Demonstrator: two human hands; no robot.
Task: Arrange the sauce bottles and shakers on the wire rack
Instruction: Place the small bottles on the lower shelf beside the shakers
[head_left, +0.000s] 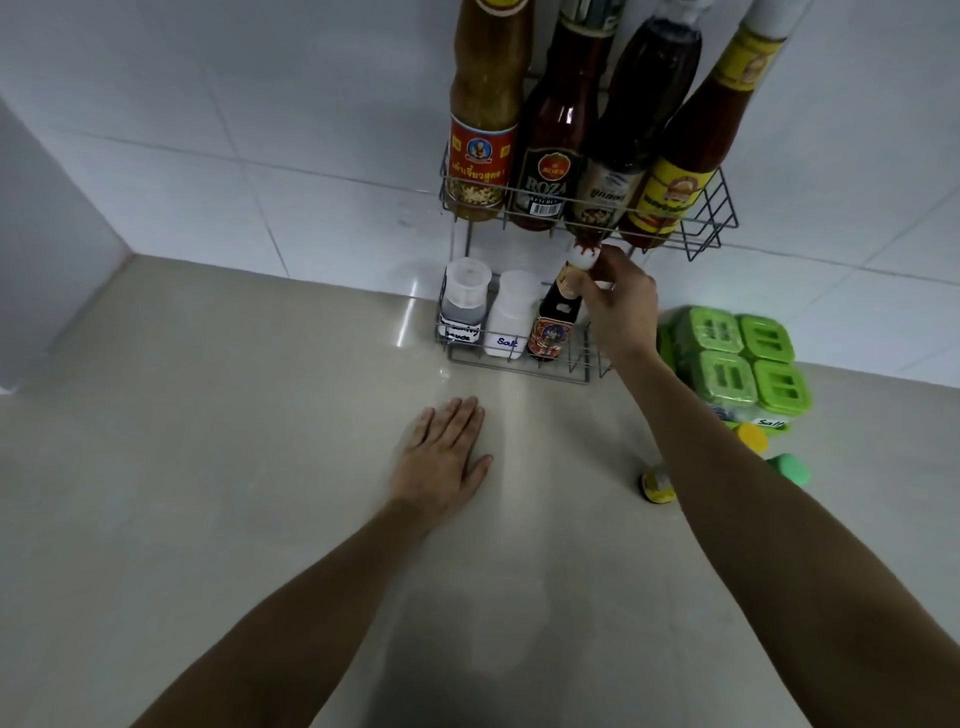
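Right hand (618, 312) pinches the small dark bottle's (555, 322) neck, seemingly on the rack's (582, 364) lower tier; left hand (441, 462) flat, empty.

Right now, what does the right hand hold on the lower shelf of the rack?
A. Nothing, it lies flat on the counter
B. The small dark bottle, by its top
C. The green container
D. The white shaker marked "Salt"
B: the right hand closes its fingers on the top of the small dark bottle, which stands in the lower shelf of the rack beside the Salt shaker.
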